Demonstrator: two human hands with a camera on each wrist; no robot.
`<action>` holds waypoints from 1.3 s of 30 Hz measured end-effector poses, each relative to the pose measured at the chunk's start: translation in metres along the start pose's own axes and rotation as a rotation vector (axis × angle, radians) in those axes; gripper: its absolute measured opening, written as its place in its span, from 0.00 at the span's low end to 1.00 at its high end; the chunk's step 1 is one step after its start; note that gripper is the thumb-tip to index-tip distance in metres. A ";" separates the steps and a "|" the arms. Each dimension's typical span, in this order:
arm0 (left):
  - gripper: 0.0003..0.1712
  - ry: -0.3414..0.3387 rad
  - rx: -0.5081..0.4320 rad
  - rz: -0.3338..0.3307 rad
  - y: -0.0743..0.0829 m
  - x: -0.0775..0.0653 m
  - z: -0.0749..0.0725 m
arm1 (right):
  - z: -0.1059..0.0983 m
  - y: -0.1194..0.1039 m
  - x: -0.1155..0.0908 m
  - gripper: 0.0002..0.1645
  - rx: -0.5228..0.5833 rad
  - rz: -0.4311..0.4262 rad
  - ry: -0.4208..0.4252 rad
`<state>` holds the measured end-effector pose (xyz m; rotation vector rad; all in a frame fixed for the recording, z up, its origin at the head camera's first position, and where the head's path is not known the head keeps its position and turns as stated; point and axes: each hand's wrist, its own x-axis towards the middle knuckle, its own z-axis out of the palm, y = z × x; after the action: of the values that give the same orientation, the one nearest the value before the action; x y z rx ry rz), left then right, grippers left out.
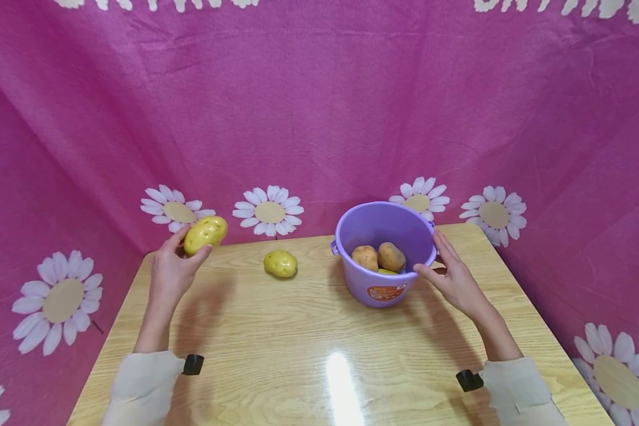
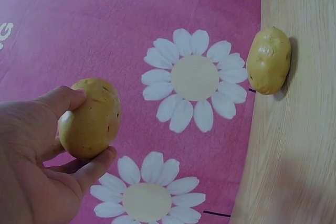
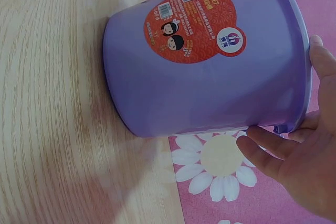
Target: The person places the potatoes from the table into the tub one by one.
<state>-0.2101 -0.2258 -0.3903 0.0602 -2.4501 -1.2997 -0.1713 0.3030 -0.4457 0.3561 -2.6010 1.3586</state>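
Observation:
My left hand [image 1: 173,269] holds a yellow potato [image 1: 206,235] above the table's left part, thumb on one side and fingers on the other. A second yellow potato [image 1: 280,263] lies on the table between that hand and a purple bucket [image 1: 373,287]. Upright in the bucket's bottom sit two brown potatoes [image 1: 391,257], with part of something yellow under them. My right hand [image 1: 455,281] touches the bucket's right side, its thumb at the rim and its fingers spread fairly straight along the outside. The bucket's red label [image 3: 191,27] shows in the right wrist view.
The wooden table [image 1: 277,355] carries a bright glare spot near its front. A magenta cloth [image 1: 298,118] with white daisies hangs behind the table and along both sides. The bucket stands close to the back edge.

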 end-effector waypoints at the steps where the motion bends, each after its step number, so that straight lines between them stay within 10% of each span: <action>1: 0.38 -0.008 -0.003 -0.003 0.001 0.000 0.001 | 0.000 0.000 0.000 0.53 0.001 -0.001 0.000; 39: 0.38 -0.195 -0.070 0.107 0.058 -0.003 0.075 | -0.001 -0.001 0.000 0.53 -0.020 0.031 -0.004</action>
<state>-0.2250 -0.1323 -0.3821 -0.2226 -2.5243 -1.4016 -0.1710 0.3030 -0.4445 0.3170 -2.6326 1.3422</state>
